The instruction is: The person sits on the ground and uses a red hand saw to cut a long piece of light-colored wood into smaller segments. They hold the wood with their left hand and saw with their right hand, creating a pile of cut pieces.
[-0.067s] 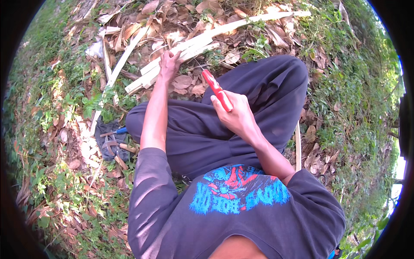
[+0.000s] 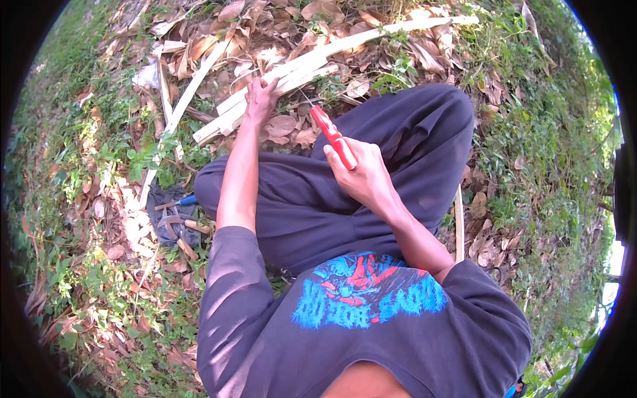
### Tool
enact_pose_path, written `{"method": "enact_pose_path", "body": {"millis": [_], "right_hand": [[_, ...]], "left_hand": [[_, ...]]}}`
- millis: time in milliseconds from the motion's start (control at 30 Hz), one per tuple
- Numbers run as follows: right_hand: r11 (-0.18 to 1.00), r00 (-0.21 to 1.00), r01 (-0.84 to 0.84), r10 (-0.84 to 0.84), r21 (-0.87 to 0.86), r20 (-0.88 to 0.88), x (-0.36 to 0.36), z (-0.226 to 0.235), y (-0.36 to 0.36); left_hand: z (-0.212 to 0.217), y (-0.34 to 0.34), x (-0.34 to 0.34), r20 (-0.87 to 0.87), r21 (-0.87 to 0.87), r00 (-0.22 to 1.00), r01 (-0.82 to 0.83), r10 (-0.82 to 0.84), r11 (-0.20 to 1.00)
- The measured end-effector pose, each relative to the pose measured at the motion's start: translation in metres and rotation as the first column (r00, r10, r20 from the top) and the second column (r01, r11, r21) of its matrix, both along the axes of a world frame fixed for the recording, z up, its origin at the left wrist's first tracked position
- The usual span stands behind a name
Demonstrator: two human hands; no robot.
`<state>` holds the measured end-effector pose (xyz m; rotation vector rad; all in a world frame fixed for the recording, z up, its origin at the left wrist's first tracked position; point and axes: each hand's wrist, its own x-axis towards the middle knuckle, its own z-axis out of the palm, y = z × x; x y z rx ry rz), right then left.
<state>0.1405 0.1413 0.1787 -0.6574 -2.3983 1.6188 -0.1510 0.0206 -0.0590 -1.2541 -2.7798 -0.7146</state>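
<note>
Right hand (image 2: 361, 176) sits nearest, fist wrapped tight around the red-handled tool (image 2: 334, 137) above the crossed legs. Farther out, left hand (image 2: 261, 96) curls down onto the pale split strips (image 2: 292, 76) lying across dry leaves (image 2: 282, 126).

You are looking through a fisheye circle with black corners, and straight edges bow toward the rim. Daylight is soft and dappled: bright patches fall on the dry leaves (image 2: 279, 126) at upper centre, while the lower left lies in shade. The middle is sharp; the rim smears, and glare whitens the right edge.
</note>
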Motion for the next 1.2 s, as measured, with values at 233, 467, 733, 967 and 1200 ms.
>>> {"method": "enact_pose_path", "body": {"millis": [233, 467, 733, 967, 1200], "right_hand": [[0.999, 0.996, -0.034, 0.034, 0.001, 0.078, 0.010, 0.008, 0.003], [0.998, 0.997, -0.062, 0.061, 0.017, 0.045, 0.016, 0.008, -0.002], [0.998, 0.997, -0.064, 0.064, 0.008, 0.044, 0.009, 0.000, 0.007], [0.999, 0.996, -0.025, 0.028, -0.039, 0.083, 0.017, 0.009, 0.011], [0.998, 0.995, -0.038, 0.042, -0.048, 0.085, 0.013, 0.008, 0.012]], "left_hand": [[0.004, 0.001, 0.004, 0.001, -0.032, 1.000, -0.018, 0.018, 0.999], [0.003, -0.002, 0.005, 0.010, -0.049, 1.000, -0.026, 0.026, 0.998], [0.000, -0.001, 0.001, -0.003, -0.032, 1.000, -0.002, 0.002, 0.999], [0.000, -0.002, 0.002, -0.012, -0.047, 1.000, -0.017, 0.016, 0.999], [-0.005, -0.003, 0.001, -0.015, -0.030, 1.000, -0.013, 0.012, 0.999]]}}
